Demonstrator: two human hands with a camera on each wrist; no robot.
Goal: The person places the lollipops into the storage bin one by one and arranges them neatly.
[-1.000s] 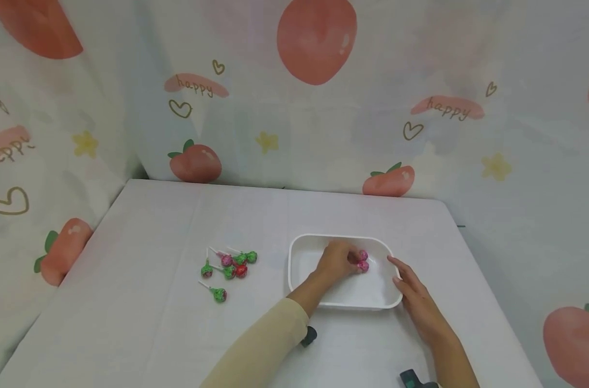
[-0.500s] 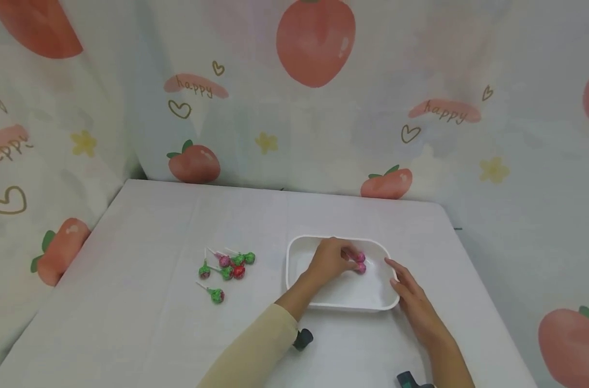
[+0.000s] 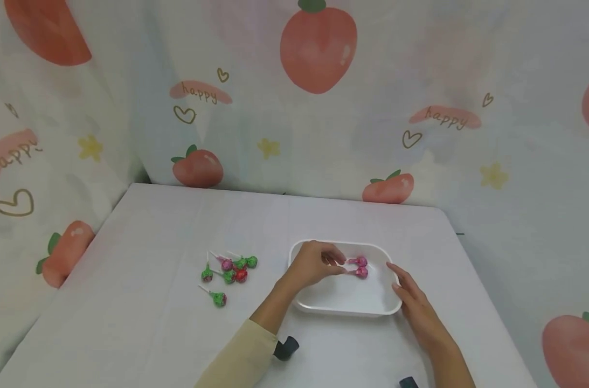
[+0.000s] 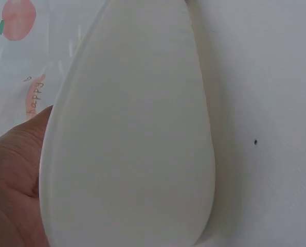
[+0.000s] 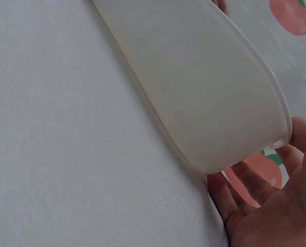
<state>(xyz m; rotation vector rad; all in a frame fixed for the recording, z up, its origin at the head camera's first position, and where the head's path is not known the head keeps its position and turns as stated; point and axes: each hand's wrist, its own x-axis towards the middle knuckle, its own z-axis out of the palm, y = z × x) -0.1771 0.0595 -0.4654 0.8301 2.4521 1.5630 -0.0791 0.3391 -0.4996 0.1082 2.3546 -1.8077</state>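
Observation:
Two pink-wrapped lollipops (image 3: 360,272) lie side by side in a white tray (image 3: 345,299), sticks toward the left. My left hand (image 3: 313,264) is over the tray's left part, thumb and fingers apart, its fingertips close to the stick ends. Only part of that left hand (image 4: 14,190) shows in the left wrist view, behind the tray wall. At the tray's right end my right hand (image 3: 422,310) grips the rim and side. The right wrist view has the right hand's fingers (image 5: 253,182) against the outer wall, the thumb near the rim.
Left of the tray, several lollipops lie on the white table (image 3: 144,323): green ones (image 3: 229,276), a pink one (image 3: 226,264) and a red one (image 3: 241,276). One green lollipop (image 3: 219,299) lies apart, nearer the front. A peach-printed cloth (image 3: 318,134) hangs behind.
My left hand has drawn back leftward from the two pink lollipops, and their sticks now show. The right hand keeps its place on the tray.

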